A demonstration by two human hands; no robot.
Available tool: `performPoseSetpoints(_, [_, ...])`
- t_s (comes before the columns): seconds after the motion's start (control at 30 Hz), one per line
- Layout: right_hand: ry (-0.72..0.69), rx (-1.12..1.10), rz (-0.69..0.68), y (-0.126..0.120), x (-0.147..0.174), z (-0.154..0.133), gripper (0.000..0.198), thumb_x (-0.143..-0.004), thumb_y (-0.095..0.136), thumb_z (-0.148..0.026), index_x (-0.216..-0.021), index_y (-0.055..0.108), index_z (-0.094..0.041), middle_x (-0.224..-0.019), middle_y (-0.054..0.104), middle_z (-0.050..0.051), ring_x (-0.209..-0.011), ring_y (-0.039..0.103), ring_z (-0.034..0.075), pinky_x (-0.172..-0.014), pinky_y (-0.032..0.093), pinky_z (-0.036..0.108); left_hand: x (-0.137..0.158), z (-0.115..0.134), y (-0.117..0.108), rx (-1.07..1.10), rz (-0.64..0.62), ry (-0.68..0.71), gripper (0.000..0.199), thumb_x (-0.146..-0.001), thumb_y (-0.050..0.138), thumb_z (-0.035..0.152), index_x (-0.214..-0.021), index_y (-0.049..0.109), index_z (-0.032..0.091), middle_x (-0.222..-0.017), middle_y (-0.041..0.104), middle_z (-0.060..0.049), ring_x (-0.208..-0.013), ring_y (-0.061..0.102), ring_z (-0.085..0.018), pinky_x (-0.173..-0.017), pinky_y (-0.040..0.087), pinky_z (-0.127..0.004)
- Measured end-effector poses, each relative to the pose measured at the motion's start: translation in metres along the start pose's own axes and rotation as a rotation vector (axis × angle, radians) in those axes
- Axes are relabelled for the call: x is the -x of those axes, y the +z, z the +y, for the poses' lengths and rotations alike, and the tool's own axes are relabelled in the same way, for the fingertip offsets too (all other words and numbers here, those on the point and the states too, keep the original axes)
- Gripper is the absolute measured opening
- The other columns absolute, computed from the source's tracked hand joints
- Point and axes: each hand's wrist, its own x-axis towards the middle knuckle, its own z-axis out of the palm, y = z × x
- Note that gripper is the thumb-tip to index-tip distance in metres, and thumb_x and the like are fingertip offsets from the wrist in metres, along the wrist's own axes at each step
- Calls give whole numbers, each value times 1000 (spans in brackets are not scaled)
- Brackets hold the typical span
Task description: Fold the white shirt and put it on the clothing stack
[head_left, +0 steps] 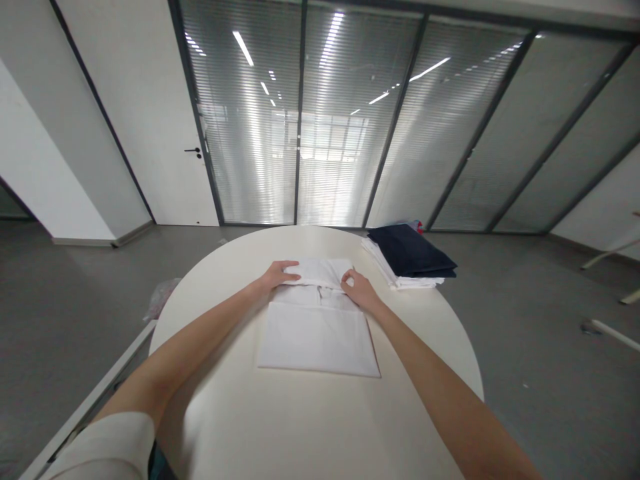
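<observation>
A white garment (320,337), folded into a flat block, lies on the round white table in front of me. Its far part is folded over toward me, leaving a gap across the middle where a dark slit or seam shows. My left hand (280,275) grips the left end of this far fold, thumb and fingers on the cloth. At the other end, my right hand (357,287) pinches the fold between thumb and forefinger. Which kind of garment it is cannot be made out.
A folded dark navy garment (410,250) rests on a stack of white folded cloth (417,283) at the table's (320,427) far right. A clear plastic bag (163,297) is beyond the left edge. Glass partitions and a white door (165,133) stand behind.
</observation>
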Motion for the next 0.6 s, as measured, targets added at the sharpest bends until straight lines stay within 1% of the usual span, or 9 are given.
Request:
performPoseSetpoints(0.07, [18,89,-29,-2,4,-2,10,-88,54,-26,-94,61,-23,-96,66,7,-94,63,24,-83,44,34,-2,-2,0,-125,8,49,82,-57,87,48,-127,65,12,-106,73,-11,-93,69,-28,-85,55,-40])
performPoseSetpoints(0.13, [24,195,-22,-5,9,-4,14,-88,55,-30,-96,64,-22,-102,63,10,-95,61,26,-84,44,36,-4,-2,-2,-284,38,117,71,-60,86,48,-121,69,15,-107,72,-10,-97,68,-28,-90,53,-41])
performPoseSetpoints(0.2, [14,283,58,-9,12,-6,14,-85,60,-31,-93,67,-21,-115,58,13,-103,59,28,-88,44,40,-7,2,-6,-391,84,168,62,-57,89,44,-111,73,18,-112,69,-10,-109,63,-31,-101,47,-44])
performPoseSetpoints(0.27, [-11,323,176,-13,10,-13,13,-83,62,-29,-90,69,-21,-125,53,14,-111,55,30,-93,42,42,-11,9,-9,-470,149,227,59,-51,92,39,-105,75,21,-124,62,-10,-126,50,-34,-111,37,-49])
performPoseSetpoints(0.33, [-49,316,239,-14,1,-24,15,-86,58,-27,-94,70,-21,-127,54,13,-114,55,29,-96,41,42,-17,17,-9,-630,223,337,51,-59,88,41,-105,75,23,-134,53,-10,-136,39,-34,-115,32,-49])
performPoseSetpoints(0.4, [-108,286,211,-8,-11,-39,25,-92,49,-25,-107,68,-20,-126,58,13,-115,56,26,-99,41,40,-23,24,0,-840,235,422,37,-79,73,42,-112,72,24,-138,51,-11,-138,39,-29,-115,33,-46])
performPoseSetpoints(0.47, [-174,284,135,5,-24,-52,34,-98,40,-28,-121,64,-19,-132,58,13,-121,55,25,-103,40,39,-27,25,15,-989,174,430,35,-93,56,37,-122,66,22,-139,53,-12,-137,42,-27,-115,34,-45])
performPoseSetpoints(0.53, [-216,320,50,22,-33,-59,43,-102,32,-34,-133,58,-19,-144,52,14,-132,48,27,-108,36,43,-27,19,33,-1057,103,407,38,-97,47,33,-131,60,21,-142,54,-12,-139,41,-29,-116,32,-51])
performPoseSetpoints(0.6, [-236,367,-31,37,-38,-57,50,-104,26,-40,-141,52,-20,-153,43,14,-141,38,31,-113,29,48,-24,10,47,-1104,53,374,42,-99,42,31,-138,54,20,-149,49,-13,-143,37,-32,-116,27,-57])
